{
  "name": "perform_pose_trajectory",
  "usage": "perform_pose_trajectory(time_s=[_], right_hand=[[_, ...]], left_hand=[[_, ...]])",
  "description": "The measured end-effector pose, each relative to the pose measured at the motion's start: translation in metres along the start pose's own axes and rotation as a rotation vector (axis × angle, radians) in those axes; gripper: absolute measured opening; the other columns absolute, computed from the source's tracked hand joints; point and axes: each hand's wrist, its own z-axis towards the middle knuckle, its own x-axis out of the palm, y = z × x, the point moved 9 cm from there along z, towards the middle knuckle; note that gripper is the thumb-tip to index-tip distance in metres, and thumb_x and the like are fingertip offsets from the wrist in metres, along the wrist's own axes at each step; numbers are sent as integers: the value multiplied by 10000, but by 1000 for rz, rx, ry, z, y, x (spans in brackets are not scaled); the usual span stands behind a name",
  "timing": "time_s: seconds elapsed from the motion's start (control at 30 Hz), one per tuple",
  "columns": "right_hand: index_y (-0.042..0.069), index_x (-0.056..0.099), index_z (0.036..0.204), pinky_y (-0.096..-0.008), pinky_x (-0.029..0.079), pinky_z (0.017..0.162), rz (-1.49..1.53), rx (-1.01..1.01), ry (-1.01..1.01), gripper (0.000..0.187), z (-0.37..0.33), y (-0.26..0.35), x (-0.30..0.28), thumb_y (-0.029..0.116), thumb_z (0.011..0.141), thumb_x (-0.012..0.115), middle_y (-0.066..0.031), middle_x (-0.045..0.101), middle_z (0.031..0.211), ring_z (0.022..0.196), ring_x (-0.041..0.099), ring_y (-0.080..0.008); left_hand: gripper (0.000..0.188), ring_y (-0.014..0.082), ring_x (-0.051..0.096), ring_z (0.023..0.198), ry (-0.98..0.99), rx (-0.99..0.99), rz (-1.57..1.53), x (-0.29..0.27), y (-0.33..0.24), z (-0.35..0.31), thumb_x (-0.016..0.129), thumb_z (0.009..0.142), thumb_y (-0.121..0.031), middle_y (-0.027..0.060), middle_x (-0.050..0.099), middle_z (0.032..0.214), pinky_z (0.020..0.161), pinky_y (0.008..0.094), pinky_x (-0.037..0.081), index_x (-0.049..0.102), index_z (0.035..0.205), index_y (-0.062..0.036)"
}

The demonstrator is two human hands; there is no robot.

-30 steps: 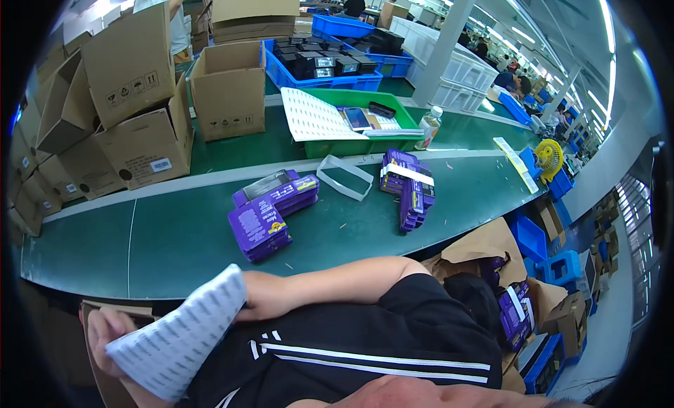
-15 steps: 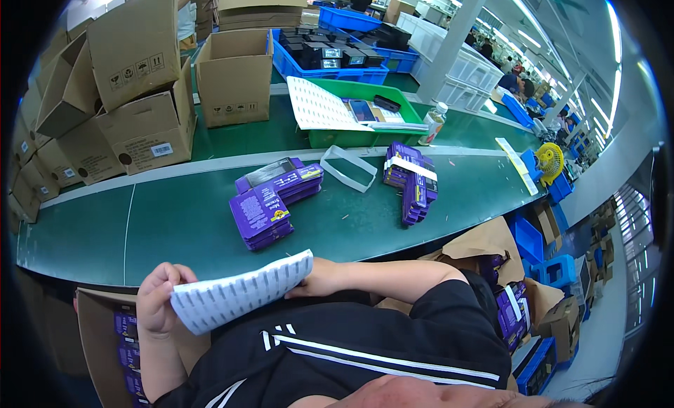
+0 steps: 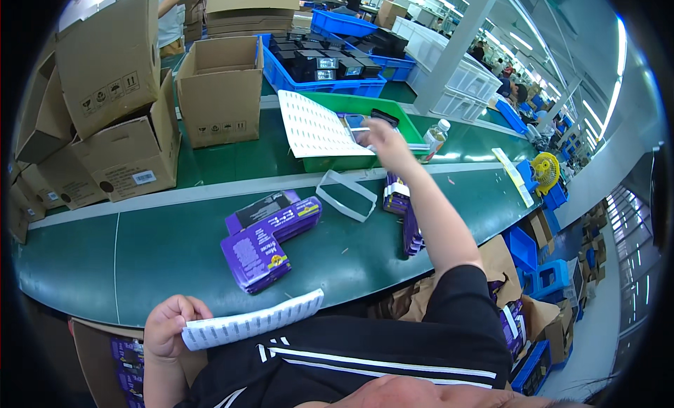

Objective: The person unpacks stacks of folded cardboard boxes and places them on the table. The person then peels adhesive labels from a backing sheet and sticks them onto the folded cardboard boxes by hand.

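Observation:
My left hand (image 3: 173, 325) pinches one end of a curved white sheet of labels (image 3: 256, 322) with rows of small dark print. The sheet stretches out in front of my black shirt. My right hand (image 3: 385, 142) is over the green bin (image 3: 337, 163), fingers apart, beside another label sheet (image 3: 317, 123) that leans out of the bin. A phone (image 3: 353, 121) lies partly hidden behind my fingers. On the green table, flattened purple cartons (image 3: 256, 257) are stacked at centre left. More purple cartons (image 3: 411, 229), bound by a white band, sit partly behind my right forearm.
A loose white band (image 3: 345, 197) lies between the carton stacks. A bottle (image 3: 436, 137) stands right of the bin. Brown boxes (image 3: 217, 92) line the far left; a blue crate (image 3: 330, 92) holds black boxes. A yellow fan (image 3: 545, 171) is at the right.
My right hand has left the held label sheet and reached forward to the green bin. My left hand still holds the sheet, now a little lower in view.

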Motion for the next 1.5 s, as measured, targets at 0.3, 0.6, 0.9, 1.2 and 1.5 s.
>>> perform_pose_trajectory(time_s=[0.3,0.6,0.9,1.2,1.5], right_hand=[[93,463,1445,-378,430,1045,-245,275,313,457,119,-121,16,161,993,462,-104,584,1371,1245,555,-298],[101,382,1508,-399,391,1100,-1,347,781,535,103,-147,56,113,976,441,-102,497,1479,1314,503,-322],[119,383,1514,-388,371,1124,-276,265,553,608,99,-149,53,39,911,405,-63,512,1472,1338,487,-307],[135,383,1519,-378,354,1145,-515,194,332,685,108,-151,45,-27,854,372,-29,526,1465,1360,473,-294],[72,470,1417,-361,457,1021,3,-1,-288,515,103,-107,-16,11,907,502,-136,641,1297,1220,583,-291]], left_hand=[[109,255,625,729,-90,1,43,-6,4,14,630,835,-84,312,637,1029,661,272,510,565,816,1],[98,251,624,733,-133,-41,100,-5,6,21,630,817,-70,314,644,1024,657,265,498,569,810,6],[98,250,630,736,-136,-14,106,-1,5,20,630,826,-69,314,646,1021,662,260,499,572,812,8],[106,253,641,751,-123,-18,112,1,4,16,634,841,-77,317,645,1026,676,259,504,576,819,9],[110,275,647,807,-8,-48,87,14,7,19,628,868,-92,309,633,1068,735,280,509,575,850,3]])
